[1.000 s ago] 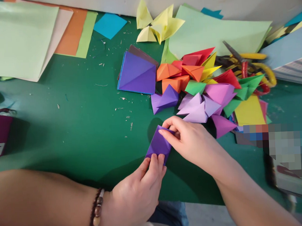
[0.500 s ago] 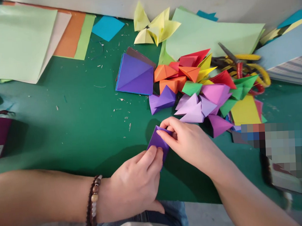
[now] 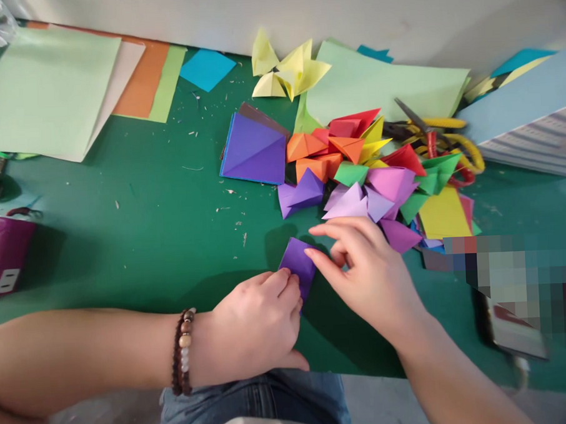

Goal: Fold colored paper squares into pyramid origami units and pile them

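Note:
A folded piece of purple paper [image 3: 298, 260] is held near the table's front edge. My left hand [image 3: 264, 319] keeps it between bent fingers, which hide its lower part. Just to its right is my right hand [image 3: 360, 265], thumb and index finger spread apart. The thumb tip is at the paper's right edge; whether it touches I cannot tell. Beyond the hands lie a folded purple piece [image 3: 301, 191] and a stack of square sheets [image 3: 254, 149] with a creased purple one on top. Lilac folded pieces [image 3: 346, 203] sit close behind my right hand.
Orange folded pieces [image 3: 306, 145], scissors [image 3: 429, 130] and a yellow square [image 3: 445, 214] lie at right. Pale yellow folded pieces [image 3: 300, 67] stand by the wall. Large green sheets [image 3: 57, 84] are at back left, a purple box [image 3: 6, 258] at left, a phone [image 3: 517, 327] at right.
My right hand has let go of the purple paper's upper edge, its thumb and index finger now apart. My left hand still holds the paper. The view has shifted slightly.

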Tool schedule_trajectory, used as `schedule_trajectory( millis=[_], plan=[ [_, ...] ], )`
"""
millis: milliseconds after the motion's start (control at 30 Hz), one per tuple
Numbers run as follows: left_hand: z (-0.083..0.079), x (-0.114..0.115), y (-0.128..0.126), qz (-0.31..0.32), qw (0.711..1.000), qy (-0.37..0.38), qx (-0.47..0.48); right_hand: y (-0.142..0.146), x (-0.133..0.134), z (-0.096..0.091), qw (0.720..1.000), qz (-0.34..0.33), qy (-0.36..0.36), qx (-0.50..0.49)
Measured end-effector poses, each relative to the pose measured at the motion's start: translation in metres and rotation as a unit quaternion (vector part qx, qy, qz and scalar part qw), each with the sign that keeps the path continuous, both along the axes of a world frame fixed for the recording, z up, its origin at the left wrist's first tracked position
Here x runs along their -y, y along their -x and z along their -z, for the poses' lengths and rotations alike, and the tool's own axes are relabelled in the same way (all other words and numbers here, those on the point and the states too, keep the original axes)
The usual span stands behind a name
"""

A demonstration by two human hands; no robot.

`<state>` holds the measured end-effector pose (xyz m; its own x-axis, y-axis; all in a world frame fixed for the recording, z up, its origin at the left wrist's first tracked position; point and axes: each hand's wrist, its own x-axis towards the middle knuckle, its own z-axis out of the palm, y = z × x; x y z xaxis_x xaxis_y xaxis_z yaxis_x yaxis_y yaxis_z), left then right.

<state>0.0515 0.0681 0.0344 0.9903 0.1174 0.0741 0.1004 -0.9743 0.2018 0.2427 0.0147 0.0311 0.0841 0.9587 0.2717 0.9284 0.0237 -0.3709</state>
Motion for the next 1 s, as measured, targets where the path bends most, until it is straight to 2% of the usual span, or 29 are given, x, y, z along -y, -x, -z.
schedule_trajectory(
  millis=[67, 133, 233, 333, 467, 700, 1000],
  plan=[
    [-0.001, -0.003, 0.000, 0.005, 1.000, 0.008, -0.002, 0.004, 0.011, -0.006, 1.000, -0.007, -0.018, -0.008],
    [-0.001, -0.004, -0.001, 0.006, 1.000, 0.011, 0.001, 0.011, 0.025, -0.007, 0.998, 0.007, 0.024, -0.054],
    [0.001, -0.004, -0.001, 0.003, 1.000, 0.006, 0.008, 0.025, 0.046, 0.002, 0.985, 0.069, 0.072, -0.143],
    [0.003, -0.002, -0.001, -0.003, 1.000, -0.009, 0.019, 0.034, 0.057, 0.013, 0.970, 0.130, 0.067, -0.194],
    [0.005, 0.000, -0.001, -0.007, 0.999, -0.026, 0.034, 0.035, 0.056, 0.020, 0.962, 0.173, 0.065, -0.202],
    [0.006, 0.000, 0.000, -0.009, 0.999, -0.037, 0.039, 0.032, 0.048, 0.021, 0.943, 0.220, 0.068, -0.238],
    [0.008, 0.001, 0.000, -0.006, 0.999, -0.028, 0.033, 0.026, 0.039, 0.023, 0.930, 0.241, 0.056, -0.271]
  ],
)
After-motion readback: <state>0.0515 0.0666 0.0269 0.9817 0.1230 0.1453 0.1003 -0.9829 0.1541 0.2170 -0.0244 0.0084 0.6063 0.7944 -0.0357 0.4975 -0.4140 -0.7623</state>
